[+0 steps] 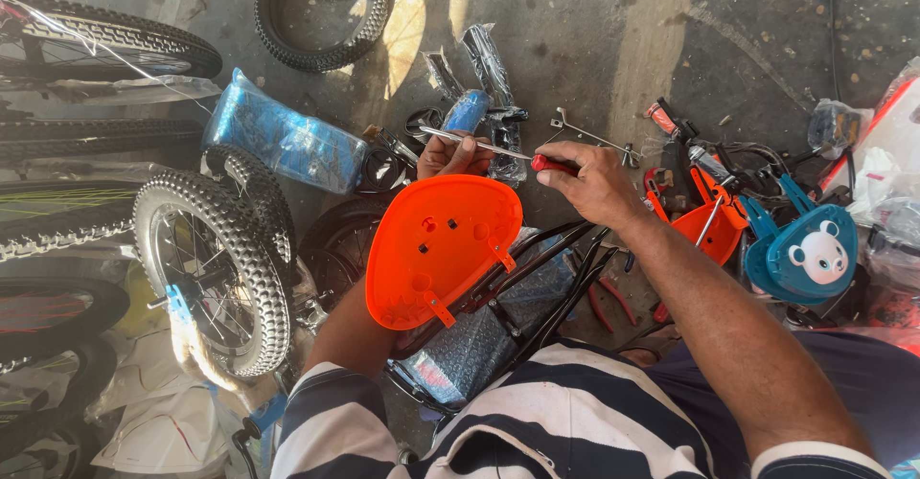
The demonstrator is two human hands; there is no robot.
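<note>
Right hand [586, 184] is up at the top of the work, fingers curled tight around the red handle of a slim metal-shafted screwdriver [498, 149] — the shaft runs out from the fingertips toward the left hand [452, 156]. That left hand peeks over the upper rim of a bright orange, rounded plastic plate [441, 244], its fingers bunched together at the screwdriver's tip; whether they pinch the tip itself or something small beneath it, I cannot tell. The orange plate sits just below both sets of fingers, tilted, its inner face with moulded holes and clips turned toward the camera, and the left forearm runs behind it. Under the plate, black metal frame tubes [537, 278] slant away below the right wrist.

Beyond the left fingertips lies a blue foam-wrapped bundle in clear plastic [286, 140], with a small spoked wheel with a knobby grey tyre [213, 270] further out to that side. Past the right knuckles — a second orange plastic piece [711, 230] and, beside it, a blue plastic shield with a white bear face [807, 254]. Above the fingers, well apart, a loose black tyre [322, 11] rests on the concrete floor [613, 38].
</note>
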